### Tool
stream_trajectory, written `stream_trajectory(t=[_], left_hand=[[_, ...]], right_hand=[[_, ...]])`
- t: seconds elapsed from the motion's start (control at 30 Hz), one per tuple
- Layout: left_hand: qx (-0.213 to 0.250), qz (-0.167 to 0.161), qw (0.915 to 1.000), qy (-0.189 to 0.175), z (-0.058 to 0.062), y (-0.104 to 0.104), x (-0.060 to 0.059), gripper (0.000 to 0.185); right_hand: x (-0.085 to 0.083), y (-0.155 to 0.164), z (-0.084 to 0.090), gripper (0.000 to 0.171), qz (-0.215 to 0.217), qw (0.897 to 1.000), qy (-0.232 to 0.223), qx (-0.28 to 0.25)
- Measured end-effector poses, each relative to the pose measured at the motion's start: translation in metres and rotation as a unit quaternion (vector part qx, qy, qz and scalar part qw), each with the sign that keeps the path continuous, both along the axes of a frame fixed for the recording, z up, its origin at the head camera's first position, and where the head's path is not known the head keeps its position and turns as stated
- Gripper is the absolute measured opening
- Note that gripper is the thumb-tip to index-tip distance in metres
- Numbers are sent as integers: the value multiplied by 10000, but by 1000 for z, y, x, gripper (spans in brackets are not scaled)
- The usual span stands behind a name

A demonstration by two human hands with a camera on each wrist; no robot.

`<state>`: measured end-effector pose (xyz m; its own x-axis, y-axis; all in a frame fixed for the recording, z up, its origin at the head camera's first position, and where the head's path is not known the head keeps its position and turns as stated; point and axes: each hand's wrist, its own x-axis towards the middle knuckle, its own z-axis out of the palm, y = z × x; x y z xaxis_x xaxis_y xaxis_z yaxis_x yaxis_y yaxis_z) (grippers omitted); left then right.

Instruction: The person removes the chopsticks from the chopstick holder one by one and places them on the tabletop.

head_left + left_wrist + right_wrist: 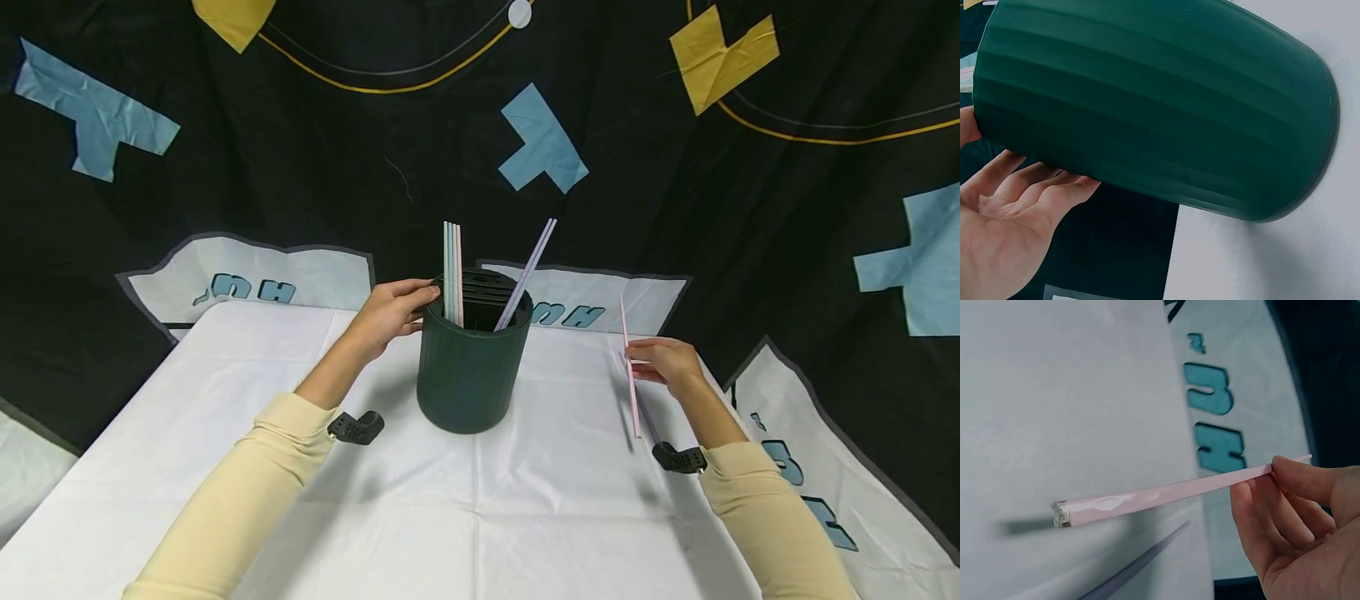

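A dark green plastic pot [468,379] stands upright on the white cloth, with a slotted dark inner wall. My left hand [390,315] holds it at the left of the rim, thumb at the top edge and fingers along the outside. Several pale sticks [453,271] in green, blue and pink tints lean inside on the left; lilac sticks [528,271] slant out on the right. To the right of the pot, my right hand [671,362] pinches a thin pink stick [1147,499] between thumb and fingers, its near end tipped down over the cloth.
Beneath the pink stick lies a greyish-purple stick [1135,569] on the white cloth [420,525]. Behind the table hangs a black cloth [420,158] with blue and yellow patches. White lettered banner strips [300,275] run along the table's back edge.
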<state>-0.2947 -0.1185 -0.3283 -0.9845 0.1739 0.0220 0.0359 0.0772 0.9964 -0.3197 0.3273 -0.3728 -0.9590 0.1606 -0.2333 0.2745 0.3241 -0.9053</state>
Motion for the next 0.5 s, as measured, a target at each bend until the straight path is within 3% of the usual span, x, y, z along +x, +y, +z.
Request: stream_trajectory(t=[0.5], left_hand=[[-14, 8, 10000, 26, -2, 0, -1, 49]], right_hand=[[6, 12, -43, 45, 94, 9994, -239, 221]])
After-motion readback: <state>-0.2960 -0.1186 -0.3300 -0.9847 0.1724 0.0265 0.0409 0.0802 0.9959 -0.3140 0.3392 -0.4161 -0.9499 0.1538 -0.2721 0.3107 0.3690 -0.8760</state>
